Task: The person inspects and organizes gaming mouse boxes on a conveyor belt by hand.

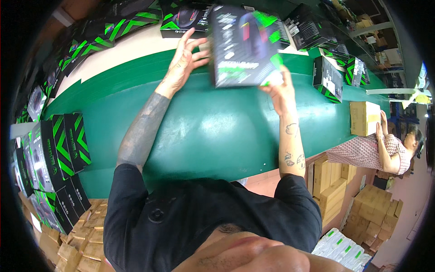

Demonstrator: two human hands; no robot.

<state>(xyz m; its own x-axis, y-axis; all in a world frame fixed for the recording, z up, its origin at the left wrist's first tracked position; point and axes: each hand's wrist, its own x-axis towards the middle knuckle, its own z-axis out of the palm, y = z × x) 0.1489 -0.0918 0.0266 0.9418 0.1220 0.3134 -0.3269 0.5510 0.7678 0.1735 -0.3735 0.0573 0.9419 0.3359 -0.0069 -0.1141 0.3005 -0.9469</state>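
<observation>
A black and green cardboard box (242, 47) with a picture that looks like a computer mouse hangs over the far side of the green table (204, 131). It is blurred by motion. My right hand (282, 93) grips its lower right corner, the fingertips partly hidden behind it. My left hand (185, 61) is beside its left edge with the fingers spread; whether they touch the box I cannot tell. Just beyond my left hand lies another black and green box (181, 32) on the pale strip along the table's far side.
Rows of similar boxes (108, 36) line the far edge. More are stacked (63, 145) at the left. One box (327, 79) stands on the table at the right. A co-worker (385, 147) at the right handles a brown carton (364, 119). Brown cartons (333, 186) fill shelves below.
</observation>
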